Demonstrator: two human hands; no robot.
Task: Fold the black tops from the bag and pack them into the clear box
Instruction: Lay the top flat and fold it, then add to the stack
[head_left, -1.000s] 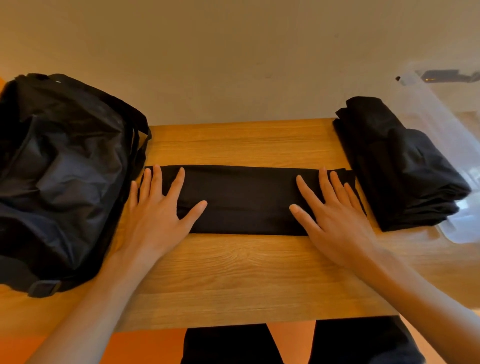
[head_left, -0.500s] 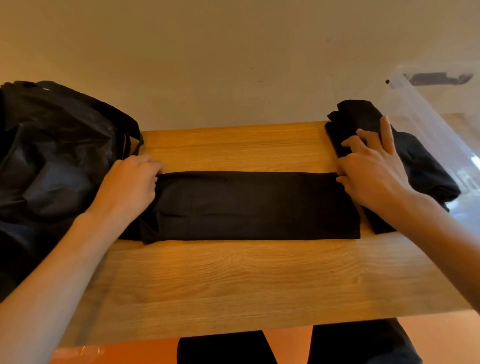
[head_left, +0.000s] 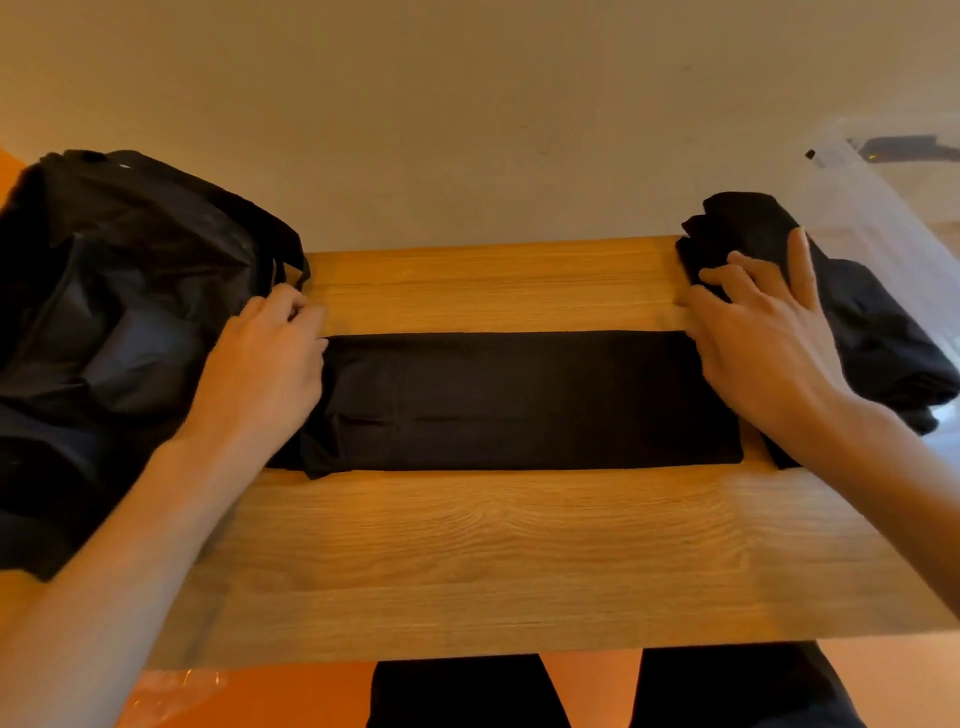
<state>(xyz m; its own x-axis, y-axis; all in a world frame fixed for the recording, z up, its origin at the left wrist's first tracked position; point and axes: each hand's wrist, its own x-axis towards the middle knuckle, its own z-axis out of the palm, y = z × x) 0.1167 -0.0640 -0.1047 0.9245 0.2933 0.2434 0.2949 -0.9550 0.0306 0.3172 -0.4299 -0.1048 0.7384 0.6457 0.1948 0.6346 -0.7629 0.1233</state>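
Both hands barely moved since half a second ago. Left hand (head_left: 265, 364) curls on the top (head_left: 519, 400) at its left end, likely pinching it. Right hand (head_left: 763, 338) lies spread at the right end, fingers on the pile (head_left: 878, 338).

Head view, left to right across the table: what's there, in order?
Black bag → left hand → black top folded into a strip → right hand → pile of folded black tops → clear box.
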